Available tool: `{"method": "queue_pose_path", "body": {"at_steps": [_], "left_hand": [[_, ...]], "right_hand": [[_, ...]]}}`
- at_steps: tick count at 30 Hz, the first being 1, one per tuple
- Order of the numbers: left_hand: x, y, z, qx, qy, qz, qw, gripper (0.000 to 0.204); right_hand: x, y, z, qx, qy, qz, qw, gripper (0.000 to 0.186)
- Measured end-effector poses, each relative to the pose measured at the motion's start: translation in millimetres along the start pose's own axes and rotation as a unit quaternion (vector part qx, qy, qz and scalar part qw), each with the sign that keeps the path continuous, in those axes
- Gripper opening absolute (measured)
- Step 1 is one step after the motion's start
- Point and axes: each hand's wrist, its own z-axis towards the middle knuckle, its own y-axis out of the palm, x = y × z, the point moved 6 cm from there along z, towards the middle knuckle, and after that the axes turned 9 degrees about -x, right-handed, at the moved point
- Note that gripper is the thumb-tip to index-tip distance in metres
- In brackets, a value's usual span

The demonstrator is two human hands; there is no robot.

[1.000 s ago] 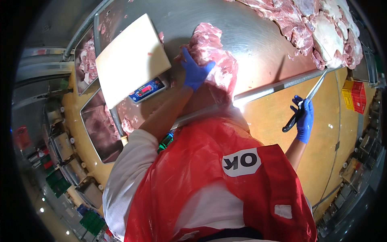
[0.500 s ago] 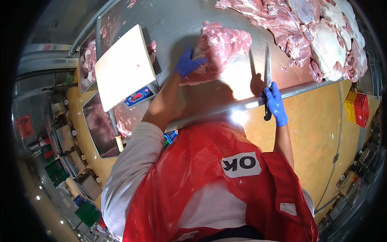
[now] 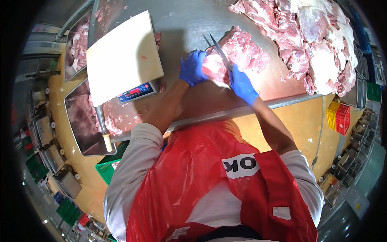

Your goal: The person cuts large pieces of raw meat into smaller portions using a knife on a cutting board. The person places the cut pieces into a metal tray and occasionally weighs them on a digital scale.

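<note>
A pink piece of raw meat (image 3: 248, 50) lies on the metal table in front of me. My left hand (image 3: 193, 69), in a blue glove, is at the meat's left edge, gripping it there; part of the fingers is hard to make out. In my blue-gloved right hand (image 3: 242, 84) is a knife (image 3: 220, 51), held at the meat's near side. Its blade slants up and to the left across the meat, the tip reaching past the far left edge. The handle is hidden inside my fist. I cannot tell whether the blade touches the meat.
A large pile of meat (image 3: 318, 48) covers the table's far right. To the left, a white cutting board (image 3: 123, 60) rests over a digital scale (image 3: 138, 92). Metal trays (image 3: 82, 125) with meat scraps, a wooden-handled tool (image 3: 107, 142), a green crate (image 3: 105, 169) and a red crate (image 3: 342, 119) are nearby.
My right hand has brought the knife from beyond the table's near edge, left and forward over the meat. My left hand remains at the meat's left side. The view has shifted slightly.
</note>
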Motion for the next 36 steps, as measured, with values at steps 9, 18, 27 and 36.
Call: {"method": "queue_pose_path", "body": {"at_steps": [9,18,27,36], "left_hand": [[-1.4,-3.0,3.1,0.046,0.003,-0.007,0.999,0.086],[-5.0,1.4,0.2,0.207,0.069,0.024,0.976,0.064],[0.1,17.6,-16.1,0.241,0.131,0.054,0.960,0.037],[4.1,14.6,-35.4,0.177,0.112,-0.082,0.974,0.027]], "right_hand": [[38.5,-3.9,-16.8,-0.169,0.053,-0.164,0.970,0.020],[32.3,11.3,38.8,-0.211,0.052,-0.239,0.946,0.021],[118.3,-9.9,-88.7,-0.228,0.104,-0.246,0.936,0.022],[29.5,-43.2,-76.5,-0.158,0.097,-0.014,0.983,0.024]]}}
